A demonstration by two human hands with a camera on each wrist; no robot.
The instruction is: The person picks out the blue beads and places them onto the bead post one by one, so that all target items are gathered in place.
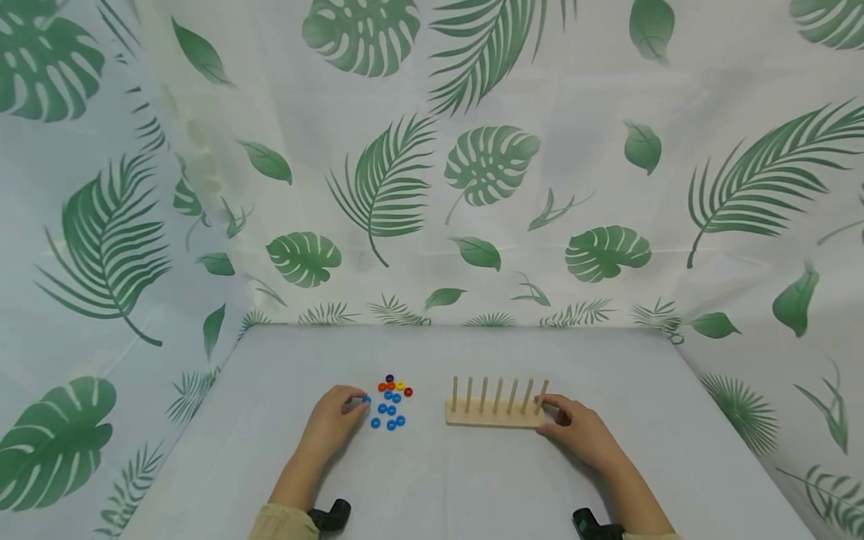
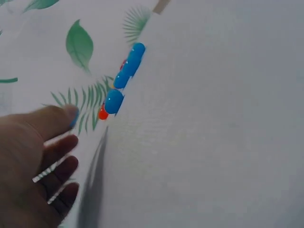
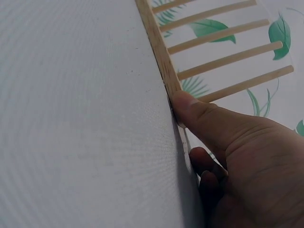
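Observation:
My left hand pinches a blue bead between thumb and fingertips at the left of a group of beads. In the left wrist view, only a sliver of that bead shows past the thumb. Several blue beads lie on the table, with red, orange, yellow and dark blue ones behind them. My right hand grips the right end of a wooden peg rack. Its upright pegs stand in a row with no beads on them. The thumb presses the base's front edge in the right wrist view.
A pale cloth covers the table. Behind it rises a white leaf-print curtain, which also hangs along both sides. Black wrist devices show beside both sleeves at the bottom.

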